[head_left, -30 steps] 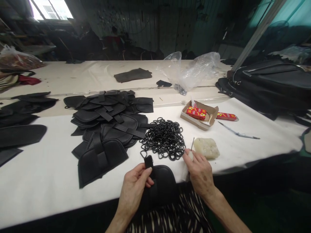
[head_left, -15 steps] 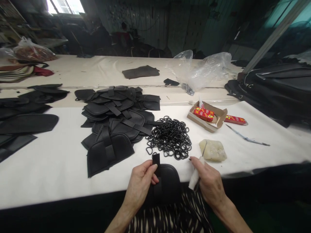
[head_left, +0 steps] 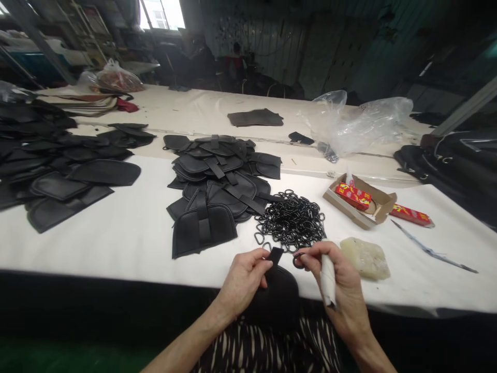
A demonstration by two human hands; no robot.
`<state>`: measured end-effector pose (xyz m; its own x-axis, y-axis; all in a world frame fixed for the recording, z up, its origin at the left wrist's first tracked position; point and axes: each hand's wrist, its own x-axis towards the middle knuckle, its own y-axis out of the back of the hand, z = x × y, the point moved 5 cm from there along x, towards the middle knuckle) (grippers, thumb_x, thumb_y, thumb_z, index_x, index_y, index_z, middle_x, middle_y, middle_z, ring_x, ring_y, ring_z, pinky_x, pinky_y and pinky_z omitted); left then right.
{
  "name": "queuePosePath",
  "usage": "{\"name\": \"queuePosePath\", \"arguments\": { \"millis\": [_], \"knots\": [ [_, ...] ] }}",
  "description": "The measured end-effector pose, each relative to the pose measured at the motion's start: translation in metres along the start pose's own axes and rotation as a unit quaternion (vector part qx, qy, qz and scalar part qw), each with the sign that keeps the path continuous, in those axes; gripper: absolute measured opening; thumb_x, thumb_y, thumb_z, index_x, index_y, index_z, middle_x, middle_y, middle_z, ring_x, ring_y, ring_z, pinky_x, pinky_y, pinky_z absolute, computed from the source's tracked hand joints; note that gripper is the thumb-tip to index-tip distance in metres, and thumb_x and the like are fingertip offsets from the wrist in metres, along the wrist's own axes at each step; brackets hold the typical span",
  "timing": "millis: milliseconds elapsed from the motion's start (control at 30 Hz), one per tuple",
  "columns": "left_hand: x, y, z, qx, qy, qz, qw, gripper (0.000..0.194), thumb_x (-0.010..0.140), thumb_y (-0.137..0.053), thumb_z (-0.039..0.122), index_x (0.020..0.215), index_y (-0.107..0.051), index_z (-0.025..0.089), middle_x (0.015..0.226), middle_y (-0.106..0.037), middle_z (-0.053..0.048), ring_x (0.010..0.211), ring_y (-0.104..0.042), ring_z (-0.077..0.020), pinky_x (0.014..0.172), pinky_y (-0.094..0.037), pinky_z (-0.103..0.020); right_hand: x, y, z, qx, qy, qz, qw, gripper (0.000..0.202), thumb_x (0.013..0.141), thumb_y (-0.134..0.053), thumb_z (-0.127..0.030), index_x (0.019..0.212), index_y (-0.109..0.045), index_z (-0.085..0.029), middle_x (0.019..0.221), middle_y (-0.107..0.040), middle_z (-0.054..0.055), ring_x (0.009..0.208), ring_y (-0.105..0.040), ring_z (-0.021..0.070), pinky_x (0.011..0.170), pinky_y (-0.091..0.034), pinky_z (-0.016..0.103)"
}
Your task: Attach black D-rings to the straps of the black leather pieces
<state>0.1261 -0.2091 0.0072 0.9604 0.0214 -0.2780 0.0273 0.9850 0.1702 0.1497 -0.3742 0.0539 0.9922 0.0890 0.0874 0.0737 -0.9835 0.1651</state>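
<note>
Between thumb and fingers, my left hand pinches the strap of a black leather piece at the table's front edge. My right hand pinches a black D-ring just right of the strap's end, apart from it. A white-wrapped handle also lies in that hand, held against the palm; its tip is hard to make out. Beyond both hands spreads a heap of black D-rings. To its left is a pile of black leather pieces with straps.
A yellowish block sits right of my right hand. Behind it are an open cardboard box with a red packet, another red packet and a thin pointed tool. More black pieces cover the left; clear plastic bags lie at the back.
My right hand has moved in toward the strap and now shows a D-ring in its fingertips. My left hand still grips the strap. The camera view has swung left.
</note>
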Motion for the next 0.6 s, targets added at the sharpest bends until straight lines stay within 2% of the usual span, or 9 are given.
{"name": "queuePosePath", "arguments": {
  "millis": [133, 267, 467, 600],
  "knots": [
    [0.002, 0.005, 0.001, 0.039, -0.022, -0.023, 0.999, 0.021, 0.081, -0.048, 0.03, 0.07, -0.062, 0.018, 0.044, -0.048, 0.005, 0.046, -0.046, -0.0118, 0.055, -0.036, -0.022, 0.006, -0.012, 0.002, -0.058, 0.009, -0.039, 0.998, 0.011, 0.084, -0.056, -0.033, 0.082, -0.057, -0.021, 0.08, -0.065, 0.0, 0.077, -0.062, 0.0161, 0.069, -0.047, 0.026],
    [0.004, 0.004, 0.001, 0.05, -0.035, -0.058, 0.996, 0.025, 0.082, -0.045, 0.028, 0.078, -0.067, 0.018, 0.045, -0.047, 0.005, 0.047, -0.046, -0.012, 0.054, -0.036, -0.022, 0.012, -0.02, 0.002, -0.105, 0.011, -0.075, 0.992, 0.013, 0.086, -0.051, -0.033, 0.083, -0.056, -0.021, 0.085, -0.064, 0.001, 0.083, -0.059, 0.0174, 0.07, -0.043, 0.027],
    [0.005, 0.005, 0.003, 0.049, -0.056, -0.083, 0.994, 0.025, 0.081, -0.046, 0.023, 0.083, -0.069, 0.017, 0.047, -0.047, 0.005, 0.047, -0.046, -0.0106, 0.055, -0.037, -0.021, 0.016, -0.025, 0.002, -0.134, -0.021, -0.125, 0.983, 0.012, 0.085, -0.051, -0.032, 0.081, -0.055, -0.021, 0.079, -0.062, -0.001, 0.07, -0.054, 0.0139, 0.058, -0.038, 0.023],
    [0.005, 0.005, 0.002, 0.055, -0.069, -0.109, 0.99, 0.024, 0.081, -0.047, 0.022, 0.084, -0.07, 0.018, 0.048, -0.046, 0.005, 0.048, -0.046, -0.0103, 0.056, -0.037, -0.021, 0.019, -0.028, 0.003, -0.139, -0.03, -0.191, 0.971, 0.012, 0.087, -0.047, -0.031, 0.081, -0.052, -0.022, 0.072, -0.056, -0.004, 0.055, -0.043, 0.0095, 0.05, -0.033, 0.021]
  ]
}}
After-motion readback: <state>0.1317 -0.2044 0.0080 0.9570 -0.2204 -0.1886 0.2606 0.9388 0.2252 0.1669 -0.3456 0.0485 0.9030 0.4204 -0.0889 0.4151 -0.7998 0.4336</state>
